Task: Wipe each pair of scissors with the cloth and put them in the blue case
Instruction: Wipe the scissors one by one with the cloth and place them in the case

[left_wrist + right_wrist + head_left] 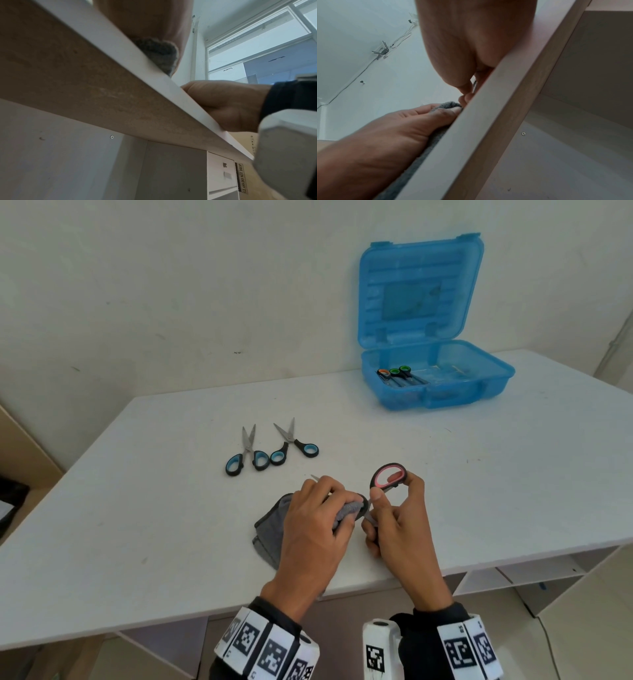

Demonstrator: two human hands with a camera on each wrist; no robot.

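The wide white table (445, 474) carries everything, its front edge running just under both wrists. At the far right corner stands the translucent blue plastic case (435, 385), its lid upright against the wall; three pairs of small black-handled scissors (400, 376) with orange and green ring linings lie in its left part. Near the front edge lies the grey fleecy cloth (270, 529), partly bunched under the left hand (315, 522), whose grip is clenched around the cloth and around the blades folded inside it; a metal tip pokes out beyond the knuckles. The right hand (400, 525) grasps the black scissors with pink-lined handle (388, 475), thumb and fingers pinching the handle ring, which is raised just above the table. Farther back, left of centre, two pairs of black scissors with blue-lined handles (270, 450) lie side by side on the table, blades slightly parted and pointing away, handles nearly touching.
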